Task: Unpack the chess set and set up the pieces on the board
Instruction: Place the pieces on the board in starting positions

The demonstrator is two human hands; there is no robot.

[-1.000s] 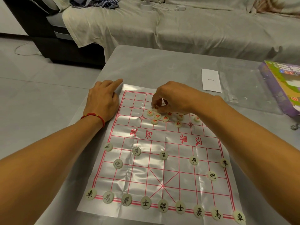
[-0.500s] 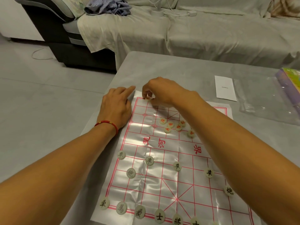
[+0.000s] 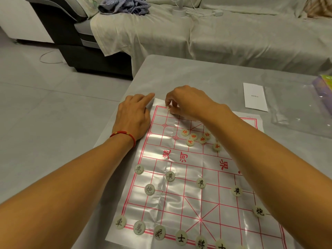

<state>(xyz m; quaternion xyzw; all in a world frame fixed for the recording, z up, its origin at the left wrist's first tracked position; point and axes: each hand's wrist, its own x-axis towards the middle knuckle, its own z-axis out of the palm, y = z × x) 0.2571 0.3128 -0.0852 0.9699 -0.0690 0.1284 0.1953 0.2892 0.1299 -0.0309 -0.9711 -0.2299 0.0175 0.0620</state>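
Observation:
A shiny plastic chess board sheet (image 3: 179, 198) with red grid lines lies on the grey table. Black-lettered pieces stand in rows on its near half, such as the corner piece (image 3: 120, 222). Several red-lettered pieces (image 3: 193, 137) lie in a loose cluster on the far half. My right hand (image 3: 186, 102) reaches to the board's far left corner, fingertips pinched on a small pale piece (image 3: 168, 108) that sits on the second line from the corner. My left hand (image 3: 134, 115) lies flat on the board's far left edge, index finger extended.
A white paper slip (image 3: 254, 99) and a clear plastic bag (image 3: 298, 112) lie at the table's far right, beside a purple and green box (image 3: 325, 87). A sofa under a pale sheet (image 3: 215, 36) stands beyond the table. The table's left edge (image 3: 115, 126) drops to tiled floor.
My right hand took a piece from the red cluster and carried it to the far left corner of the board. My left hand stayed pressed on the board's edge. The camera view shifted.

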